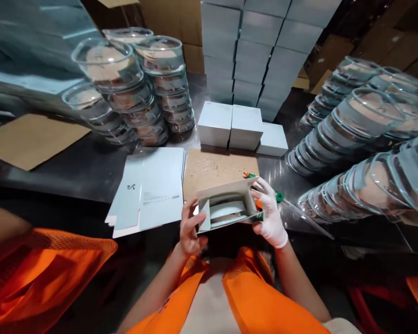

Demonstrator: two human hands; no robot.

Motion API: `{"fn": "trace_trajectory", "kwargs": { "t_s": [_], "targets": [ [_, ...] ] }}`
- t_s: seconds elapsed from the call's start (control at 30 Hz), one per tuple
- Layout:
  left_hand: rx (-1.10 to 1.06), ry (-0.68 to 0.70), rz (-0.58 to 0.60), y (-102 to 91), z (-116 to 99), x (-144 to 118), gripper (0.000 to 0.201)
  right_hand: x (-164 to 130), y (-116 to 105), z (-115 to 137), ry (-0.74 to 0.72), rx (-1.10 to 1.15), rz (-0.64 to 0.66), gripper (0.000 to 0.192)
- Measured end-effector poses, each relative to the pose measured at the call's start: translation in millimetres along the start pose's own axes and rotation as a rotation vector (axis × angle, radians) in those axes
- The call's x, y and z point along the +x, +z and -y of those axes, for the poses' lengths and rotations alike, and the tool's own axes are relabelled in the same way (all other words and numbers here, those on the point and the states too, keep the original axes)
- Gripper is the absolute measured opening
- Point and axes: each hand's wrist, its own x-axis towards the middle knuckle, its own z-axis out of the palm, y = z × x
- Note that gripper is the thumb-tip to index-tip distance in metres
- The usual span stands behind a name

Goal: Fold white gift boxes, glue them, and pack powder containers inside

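Between my hands is a small white cardboard box (204, 223), its open side turned toward me. Inside it sits a rounded pale item (228, 211), whose kind I cannot make out. My bare left hand (191, 227) grips the box's left end. On the right end, my white-gloved right hand (271, 215) is closed around the edge. A green and orange tool (279, 197) lies on the table by the right hand, partly hidden behind it. Below the box is a brown board (221, 167) on the table.
Flat white carton sheets (153, 190) lie left of the board. Closed white boxes (214, 123) stand behind it, before a tall box stack (254, 46). Stacked clear round containers (125, 88) rise at left, more containers (337, 125) at right. Someone's orange vest (48, 278) shows at left.
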Motion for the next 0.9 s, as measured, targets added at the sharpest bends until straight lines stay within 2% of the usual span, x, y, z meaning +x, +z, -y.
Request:
{"fn": "trace_trajectory", "kwargs": {
  "t_s": [0.07, 0.1, 0.17, 0.2, 0.23, 0.3, 0.37, 0.47, 0.53, 0.6, 0.67, 0.73, 0.83, 0.9],
  "targets": [
    [-0.013, 0.074, 0.017, -1.1, -5.5, 8.1, 0.052, 8.9, 12.9, 3.8, -0.029, 0.043, 0.079, 0.074],
    [-0.012, 0.064, 0.028, -0.3, -8.1, 11.5, 0.050, 11.8, 20.4, 5.1, -0.003, 0.072, 0.037, 0.066],
    [-0.027, -0.026, -0.005, 3.3, -12.1, 15.9, 0.046, 14.7, 37.4, 6.9, 0.095, 0.141, -0.187, 0.047],
    [-0.044, -0.077, -0.046, 5.6, -13.2, 17.0, 0.048, 15.3, 45.7, 7.7, 0.138, 0.172, -0.309, 0.043],
    [-0.061, -0.114, -0.091, 7.5, -13.5, 17.6, 0.052, 15.7, 53.0, 8.7, 0.163, 0.193, -0.400, 0.048],
    [-0.054, -0.123, -0.111, 8.5, -12.3, 18.2, 0.054, 15.8, 60.6, 11.7, 0.164, 0.196, -0.445, 0.059],
    [0.021, -0.061, -0.038, 5.0, -9.3, 19.3, 0.048, 13.5, 55.1, 15.4, 0.163, 0.163, -0.386, 0.058],
    [0.125, 0.011, 0.027, -4.1, -3.7, 22.2, 0.059, 2.2, 24.2, 17.6, 0.251, -0.023, -0.292, 0.042],
    [0.132, 0.045, 0.035, -8.3, 0.0, 23.2, 0.067, -7.8, -1.5, 15.0, 0.463, -0.362, -0.292, 0.041],
    [0.119, 0.103, 0.050, -9.1, 3.1, 23.2, 0.068, -14.8, -21.4, 8.8, 0.771, -0.717, -0.258, 0.047],
    [0.116, 0.161, 0.060, -6.3, 5.3, 23.5, 0.062, -16.8, -31.0, -0.5, 1.018, -0.866, -0.175, 0.043],
    [0.116, 0.191, 0.058, -0.7, 5.9, 25.8, 0.049, -15.3, -32.1, -11.0, 1.105, -0.771, -0.201, 0.039],
    [0.089, 0.213, 0.049, 8.5, -0.2, 31.3, 0.036, -14.3, -26.8, -21.6, 1.069, -0.505, -0.383, 0.028],
    [0.072, 0.193, 0.038, 10.4, -10.1, 32.1, 0.036, -19.0, -20.0, -21.4, 1.032, -0.347, -0.429, 0.022]
  ]
}}
